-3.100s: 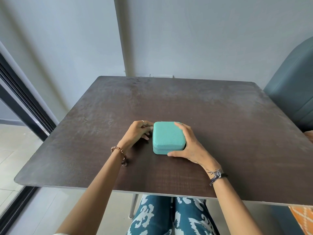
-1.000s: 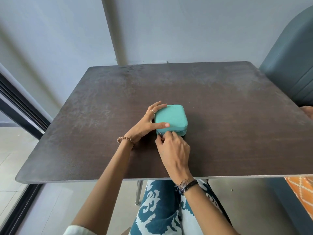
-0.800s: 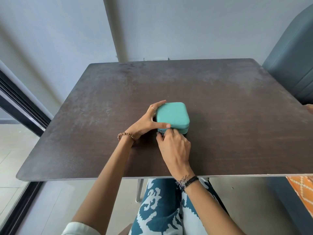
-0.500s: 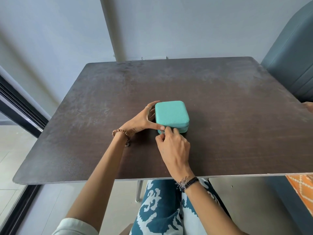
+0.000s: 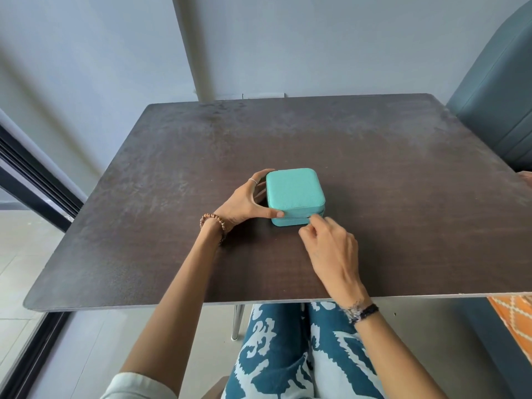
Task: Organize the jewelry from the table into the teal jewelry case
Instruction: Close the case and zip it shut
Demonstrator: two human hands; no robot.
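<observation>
Teal jewelry case (image 5: 293, 191): closed, lid down, lying flat on the dark brown table (image 5: 403, 197). It sits roughly midway between the table's left and right edges, nearer the front edge than the far one. Square with rounded corners; the zipper seam runs along its near side.

Left hand (image 5: 244, 201): cupped against the case's left side. Thumb laid along the near-left corner, its tip on the seam; fingers wrap the far-left corner, touching the case wall. A thin silver ring (image 5: 252, 181) shows on one finger. A brown beaded bracelet (image 5: 214, 221) circles the left wrist, which rests on the table.

Right hand (image 5: 331, 249): fingers curled, thumb and forefinger pressed together in a pinch at the seam near the case's near-right corner. The pinch seems to hold the zipper pull; the pull itself is too small to make out. A dark cord bracelet (image 5: 361, 312) sits on the right wrist, which hangs over the table's front edge.

Around: grey wall behind the far edge. A teal upholstered seat (image 5: 495, 96) stands beyond the right edge. Blue-and-white patterned trousers (image 5: 288, 355) show below the front edge, with one chrome table leg (image 5: 237, 321) beside them. An orange patterned cushion (image 5: 515, 318) lies at the lower right.
</observation>
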